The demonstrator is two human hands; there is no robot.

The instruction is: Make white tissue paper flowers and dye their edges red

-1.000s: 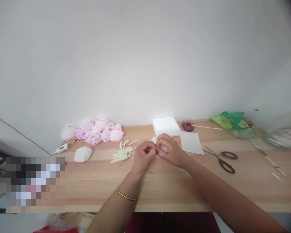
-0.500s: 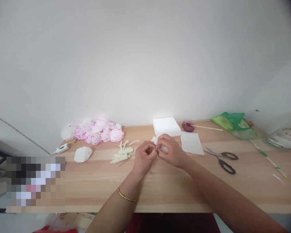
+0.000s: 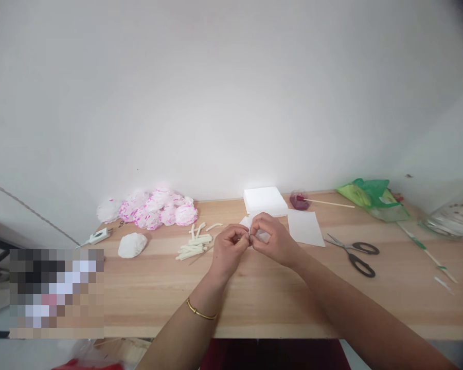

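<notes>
tissue point(image 3: 261, 235), a small white folded piece, sits between our two hands just above the table point(image 3: 254, 303), near the middle of its far half. we hold it pinched from both sides: the left hand point(image 3: 228, 249) closes its fingertips on the left end, and the right hand point(image 3: 274, 240) curls over the rest, thumb and forefinger meeting the left ones at the centre. what exactly lies at the pinch is too small to tell; a thin dark bit may be there.

judging by the grip, we are gathering or binding the piece at its middle. to do this well we keep the folds stacked evenly, pinch close to the centre with both hands, and work with light pressure, since thin paper probably tears if we pull the ends apart. we keep the wrists low so the piece stays steady.

just behind the hands lies a white stack point(image 3: 265, 200) and, to its right, a loose sheet point(image 3: 304, 227). left of us lie pale strips point(image 3: 195, 245), a white ball point(image 3: 132, 244) and finished pink flowers point(image 3: 158, 208). scissors point(image 3: 355, 253) rest to the right, well apart, with a red dish point(image 3: 299, 201) and a green bag point(image 3: 370, 198) beyond.
</notes>
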